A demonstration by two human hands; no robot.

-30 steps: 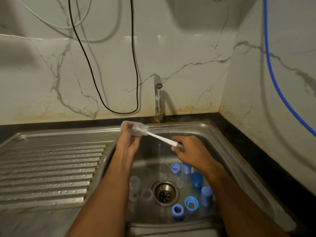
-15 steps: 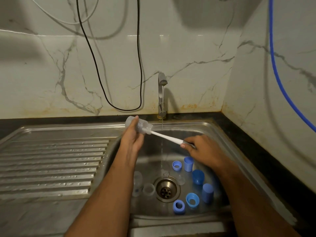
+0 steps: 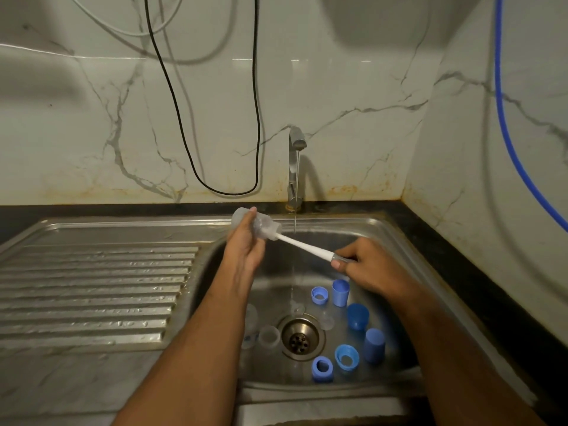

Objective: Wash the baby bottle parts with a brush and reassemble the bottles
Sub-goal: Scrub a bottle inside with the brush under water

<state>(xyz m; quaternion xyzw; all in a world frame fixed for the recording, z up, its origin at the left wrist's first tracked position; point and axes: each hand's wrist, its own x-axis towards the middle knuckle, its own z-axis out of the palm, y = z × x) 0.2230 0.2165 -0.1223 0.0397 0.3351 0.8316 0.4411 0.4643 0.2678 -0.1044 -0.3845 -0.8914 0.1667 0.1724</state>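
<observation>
Right hand [image 3: 373, 269] drawn further back from the left than a second ago, more white brush [image 3: 302, 245] handle showing, its fingers pinching the handle end, left hand [image 3: 246, 244] gripping the clear bottle [image 3: 255, 222], brush head inside, blue caps [image 3: 340, 293] and rings [image 3: 346, 356] in sink [image 3: 408, 259] below right hand, tap [image 3: 295, 167] running between the hands.

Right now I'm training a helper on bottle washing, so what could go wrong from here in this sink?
1. Small clear parts lie beside the open drain under the running tap's stream; they could drift onto the drain.
2. The left hand holds the wet clear bottle over the sink's edge while the right hand works the brush; a slip could drop it.
</observation>
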